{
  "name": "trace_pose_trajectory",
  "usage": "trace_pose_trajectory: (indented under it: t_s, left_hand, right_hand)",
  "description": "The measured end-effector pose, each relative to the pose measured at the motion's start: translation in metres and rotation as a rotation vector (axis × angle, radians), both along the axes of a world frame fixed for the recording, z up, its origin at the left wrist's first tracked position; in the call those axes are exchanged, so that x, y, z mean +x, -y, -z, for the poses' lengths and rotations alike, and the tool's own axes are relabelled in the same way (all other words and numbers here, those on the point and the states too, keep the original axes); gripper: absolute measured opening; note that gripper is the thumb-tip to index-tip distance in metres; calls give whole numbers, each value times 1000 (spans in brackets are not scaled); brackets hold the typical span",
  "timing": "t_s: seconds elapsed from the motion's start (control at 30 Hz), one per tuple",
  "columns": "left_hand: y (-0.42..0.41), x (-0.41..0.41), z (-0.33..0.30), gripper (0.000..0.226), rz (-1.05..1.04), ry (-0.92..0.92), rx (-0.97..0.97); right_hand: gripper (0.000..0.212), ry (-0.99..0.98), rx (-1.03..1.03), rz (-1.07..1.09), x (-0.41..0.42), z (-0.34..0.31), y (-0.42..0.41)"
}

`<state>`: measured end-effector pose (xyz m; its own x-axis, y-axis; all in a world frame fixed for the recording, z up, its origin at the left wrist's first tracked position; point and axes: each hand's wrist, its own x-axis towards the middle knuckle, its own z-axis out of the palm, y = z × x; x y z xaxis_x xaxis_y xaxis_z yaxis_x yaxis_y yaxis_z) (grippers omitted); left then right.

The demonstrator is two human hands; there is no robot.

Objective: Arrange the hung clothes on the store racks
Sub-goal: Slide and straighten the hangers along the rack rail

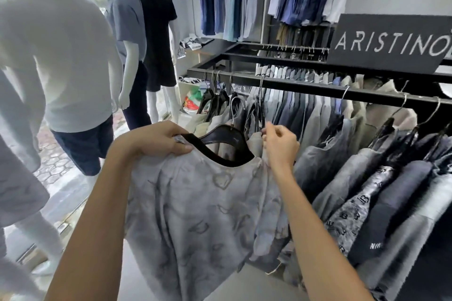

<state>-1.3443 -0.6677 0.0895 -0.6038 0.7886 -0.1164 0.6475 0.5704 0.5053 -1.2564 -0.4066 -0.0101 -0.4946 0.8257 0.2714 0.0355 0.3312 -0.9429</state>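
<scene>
Your left hand (159, 138) grips the stiff black hanger (220, 140) of the soft, light patterned shirt (195, 208), your right hand (278, 142) pinches its other shoulder; carry it by the hanger.

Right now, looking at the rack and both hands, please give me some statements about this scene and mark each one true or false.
1. The left hand grips the shoulder of the patterned shirt on its dark hanger. True.
2. The right hand rests flat on the sign. False: it reaches among the clothes on the front rail, fingers pinching near a hanger there.
3. The sign reads ARISTINO. True.
4. The mannequin in the dark shirt stands on the right of the rack. False: it stands on the left.
</scene>
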Motion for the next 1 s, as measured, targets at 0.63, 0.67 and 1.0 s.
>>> trace_pose_trajectory:
  t_s: [0.63, 0.67, 1.0]
  left_hand:
    - [0, 21, 4, 14, -59, 35, 39]
    - [-11, 25, 7, 22, -69, 19, 44]
    - [-130, 90, 60, 37, -322, -132, 209]
  right_hand:
    - [61, 286, -564, 38, 24, 71, -87]
    - [60, 264, -579, 30, 25, 71, -88]
    - [88, 147, -454, -40, 47, 72, -98]
